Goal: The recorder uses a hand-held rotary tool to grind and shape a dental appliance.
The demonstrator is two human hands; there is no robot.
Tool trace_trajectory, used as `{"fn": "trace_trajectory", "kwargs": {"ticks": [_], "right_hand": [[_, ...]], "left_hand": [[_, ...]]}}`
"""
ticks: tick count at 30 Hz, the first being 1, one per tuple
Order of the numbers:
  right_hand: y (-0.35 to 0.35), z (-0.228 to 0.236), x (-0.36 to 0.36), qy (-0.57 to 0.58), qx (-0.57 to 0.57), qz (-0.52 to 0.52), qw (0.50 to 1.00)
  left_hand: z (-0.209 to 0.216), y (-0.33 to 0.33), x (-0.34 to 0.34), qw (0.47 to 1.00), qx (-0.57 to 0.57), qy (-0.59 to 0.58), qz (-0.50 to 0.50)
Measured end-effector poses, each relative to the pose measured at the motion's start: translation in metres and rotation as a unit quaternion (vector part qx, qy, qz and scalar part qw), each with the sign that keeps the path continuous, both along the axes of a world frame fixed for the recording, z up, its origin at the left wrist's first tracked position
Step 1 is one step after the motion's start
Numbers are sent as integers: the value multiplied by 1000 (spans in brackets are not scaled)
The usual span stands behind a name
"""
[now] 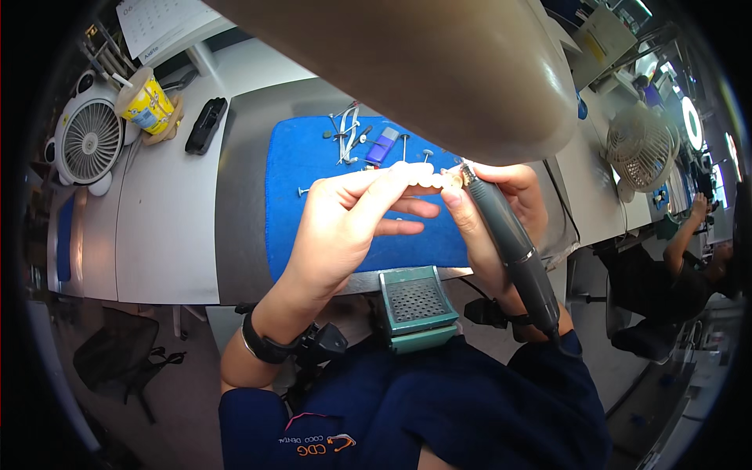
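Observation:
Pinched between the thumb and fingers of my left hand (333, 223) is a pale, tooth-shaped dental piece (427, 178), like a row of crowns. Its other two fingers stretch out beneath it. My right hand (479, 235) is closed around a dark rotary handpiece (513, 243), which slants down toward my right forearm. The handpiece's tip meets or nearly meets the right end of the dental piece; the exact contact is too small to tell. My right thumb also rests by that end. Below both hands lies a blue cloth mat (301, 227).
Several small rotary bits and a blue-purple box (383, 146) lie on the mat. A large beige hood (439, 70) hangs over my hands. A green perforated tray (419, 301) juts from the bench edge. Left stand a fan (92, 141), yellow cup (146, 106) and black case (207, 125); another person (650, 274) sits right.

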State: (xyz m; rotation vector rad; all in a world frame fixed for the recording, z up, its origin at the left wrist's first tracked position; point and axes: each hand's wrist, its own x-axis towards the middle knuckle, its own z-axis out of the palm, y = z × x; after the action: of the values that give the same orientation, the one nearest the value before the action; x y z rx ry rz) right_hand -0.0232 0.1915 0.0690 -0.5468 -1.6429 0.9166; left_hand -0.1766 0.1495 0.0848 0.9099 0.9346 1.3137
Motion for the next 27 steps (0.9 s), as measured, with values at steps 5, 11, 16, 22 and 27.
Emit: {"fn": "trace_trajectory", "kwargs": {"ticks": [5, 11, 16, 22, 27], "right_hand": [[0, 1, 1, -10, -7, -15, 1000], [0, 1, 0, -10, -9, -16, 1000], [-3, -4, -4, -8, -25, -2, 1000], [5, -8, -4, 25, 57, 36, 997], [4, -6, 2, -28, 104, 27, 994]], "left_hand": [[0, 0, 0, 1000, -8, -6, -4], [0, -1, 0, 1000, -5, 2, -4], [-7, 3, 0, 999, -16, 14, 27], [-11, 7, -2, 998, -55, -15, 41], [-15, 6, 1, 997, -42, 22, 68]]}}
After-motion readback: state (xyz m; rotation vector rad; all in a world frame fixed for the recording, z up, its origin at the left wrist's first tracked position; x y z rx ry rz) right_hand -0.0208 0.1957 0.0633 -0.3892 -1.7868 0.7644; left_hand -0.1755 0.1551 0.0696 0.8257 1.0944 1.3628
